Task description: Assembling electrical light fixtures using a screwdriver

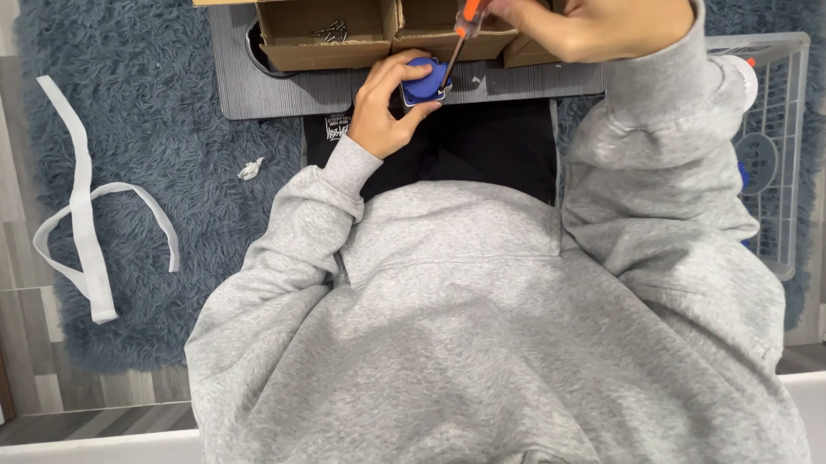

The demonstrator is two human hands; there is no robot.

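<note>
My left hand (384,108) grips a small blue plastic part (422,81) and holds it down on the grey tabletop (268,94). Around the orange handle of a screwdriver (467,16) my right hand (584,11) is closed near the top edge of the view. The screwdriver's shaft slants down and its tip touches the blue part. Both arms wear grey sweatshirt sleeves.
Small cardboard boxes (284,33) line the table's back; one holds several metal screws (330,28). A white wire basket (780,142) with blue parts stands at the right. A white strap (82,200) and a paper scrap (250,168) lie on the blue rug (147,104).
</note>
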